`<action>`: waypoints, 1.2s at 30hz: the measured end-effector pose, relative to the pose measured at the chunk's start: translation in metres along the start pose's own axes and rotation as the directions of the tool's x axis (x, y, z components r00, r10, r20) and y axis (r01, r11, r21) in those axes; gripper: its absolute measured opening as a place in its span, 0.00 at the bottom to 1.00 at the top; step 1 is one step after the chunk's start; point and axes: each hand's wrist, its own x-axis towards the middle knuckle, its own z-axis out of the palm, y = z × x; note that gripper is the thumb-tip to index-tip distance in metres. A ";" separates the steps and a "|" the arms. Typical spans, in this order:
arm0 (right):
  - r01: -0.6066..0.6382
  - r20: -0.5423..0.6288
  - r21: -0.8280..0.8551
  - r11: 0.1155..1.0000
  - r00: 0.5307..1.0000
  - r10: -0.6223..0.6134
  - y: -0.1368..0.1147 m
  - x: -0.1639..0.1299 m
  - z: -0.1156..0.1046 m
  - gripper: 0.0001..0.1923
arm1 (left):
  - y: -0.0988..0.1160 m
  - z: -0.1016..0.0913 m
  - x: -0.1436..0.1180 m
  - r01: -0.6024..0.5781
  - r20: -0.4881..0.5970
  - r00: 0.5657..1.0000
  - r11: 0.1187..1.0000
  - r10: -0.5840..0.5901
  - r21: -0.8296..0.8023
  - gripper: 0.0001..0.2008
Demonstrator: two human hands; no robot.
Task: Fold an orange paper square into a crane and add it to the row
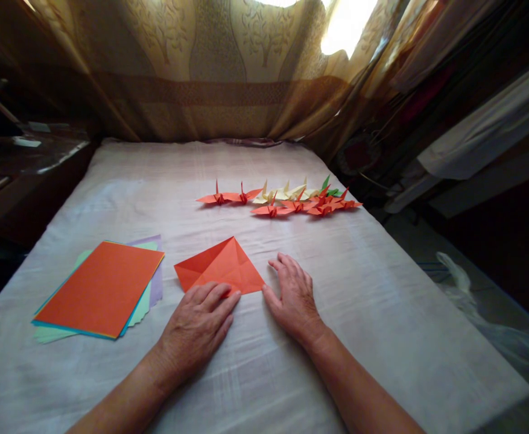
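Left grip (198, 322) flat on orange paper (221, 268)

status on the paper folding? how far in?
Done: a row of finished paper cranes sits at the far side of the cloth-covered table. In hand: one orange sheet, only partly folded, lies flat with the left hand pressing its near edge and the right hand at its right corner. Left: a stack of unfolded paper to the left.
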 end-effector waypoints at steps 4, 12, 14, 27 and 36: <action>0.005 0.009 0.002 1.000 1.000 -0.005 0.007 0.000 -0.002 0.23 | 0.000 0.001 -0.001 -0.005 0.003 1.000 1.000 0.005 0.000 0.18; 0.068 -0.066 0.015 0.998 0.996 -0.067 -0.004 0.000 0.001 0.23 | 0.000 0.001 0.001 -0.017 -0.014 1.000 1.000 0.017 -0.004 0.18; 0.072 -0.055 -0.013 0.997 0.996 -0.072 -0.009 0.001 0.003 0.25 | 0.000 0.001 0.000 -0.009 -0.010 1.000 1.000 0.009 0.003 0.18; 0.033 0.072 -0.123 0.992 0.997 -0.024 -0.018 0.003 0.003 0.27 | 0.009 -0.006 0.014 0.061 0.149 0.987 0.998 -0.062 0.010 0.26; 0.055 0.081 -0.133 0.990 0.996 -0.044 -0.014 0.004 0.007 0.26 | -0.015 -0.008 -0.028 -0.022 0.168 0.986 1.000 0.019 0.011 0.28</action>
